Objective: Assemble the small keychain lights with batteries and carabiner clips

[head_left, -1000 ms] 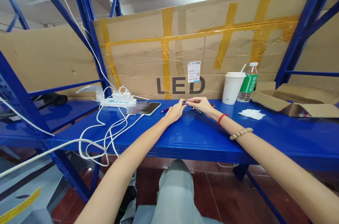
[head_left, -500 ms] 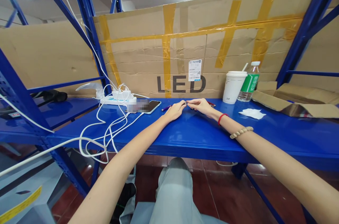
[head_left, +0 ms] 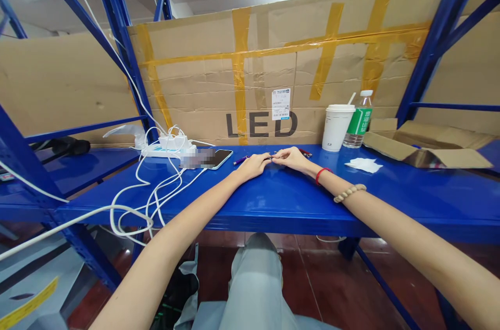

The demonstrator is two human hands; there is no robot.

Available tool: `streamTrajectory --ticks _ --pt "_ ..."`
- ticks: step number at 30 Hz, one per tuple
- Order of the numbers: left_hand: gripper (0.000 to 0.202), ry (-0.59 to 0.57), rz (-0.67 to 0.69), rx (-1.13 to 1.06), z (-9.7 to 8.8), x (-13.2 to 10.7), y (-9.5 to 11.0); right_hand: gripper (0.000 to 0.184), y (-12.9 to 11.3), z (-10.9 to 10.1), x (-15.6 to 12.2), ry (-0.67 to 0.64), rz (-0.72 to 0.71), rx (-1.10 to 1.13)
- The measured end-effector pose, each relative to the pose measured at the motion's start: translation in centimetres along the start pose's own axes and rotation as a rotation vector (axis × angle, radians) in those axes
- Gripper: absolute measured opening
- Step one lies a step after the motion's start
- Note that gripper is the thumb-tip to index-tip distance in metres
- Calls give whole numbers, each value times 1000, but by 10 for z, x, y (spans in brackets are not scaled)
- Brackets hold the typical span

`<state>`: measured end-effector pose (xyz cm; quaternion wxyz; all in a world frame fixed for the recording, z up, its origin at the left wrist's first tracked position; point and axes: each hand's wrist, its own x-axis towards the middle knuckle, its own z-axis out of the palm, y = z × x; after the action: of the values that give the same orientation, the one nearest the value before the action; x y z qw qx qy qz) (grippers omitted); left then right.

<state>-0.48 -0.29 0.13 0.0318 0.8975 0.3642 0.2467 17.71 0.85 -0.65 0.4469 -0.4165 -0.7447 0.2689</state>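
Observation:
Over the blue shelf top, my left hand (head_left: 253,165) and my right hand (head_left: 291,158) meet at the fingertips. The right fingers are pinched together, and the left ones are curled close against them. A small dark thing shows between the fingertips, too small and covered to name. Just left of my left hand lies a purple pen (head_left: 240,161), partly behind it. Beyond my right hand, a red pen-like stick (head_left: 305,153) pokes out, its other end hidden by the hand.
A phone (head_left: 222,159) and a white power strip (head_left: 166,150) with tangled white cables (head_left: 154,194) lie to the left. At right stand a paper cup (head_left: 336,129) and a water bottle (head_left: 358,121), near a crumpled tissue (head_left: 364,164) and an open cardboard box (head_left: 441,158). Large cardboard (head_left: 195,90) forms the back.
The view has swung slightly, so the scene sits further left. My hands stay together at the fingertips, with the left hand a little flatter and the right fingers still pinched.

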Motion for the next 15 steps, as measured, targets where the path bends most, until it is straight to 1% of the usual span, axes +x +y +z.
streamTrajectory --ticks 5,10,15 --pt "30 -12 -13 16 -4 -1 4 39 -6 -1 -3 -15 8 -26" --pt "29 34 -13 23 -4 -2 4 38 -15 1 -5 8 55 1" --pt "28 69 -19 53 -3 -2 3 36 -20 3 -6 24 59 39"
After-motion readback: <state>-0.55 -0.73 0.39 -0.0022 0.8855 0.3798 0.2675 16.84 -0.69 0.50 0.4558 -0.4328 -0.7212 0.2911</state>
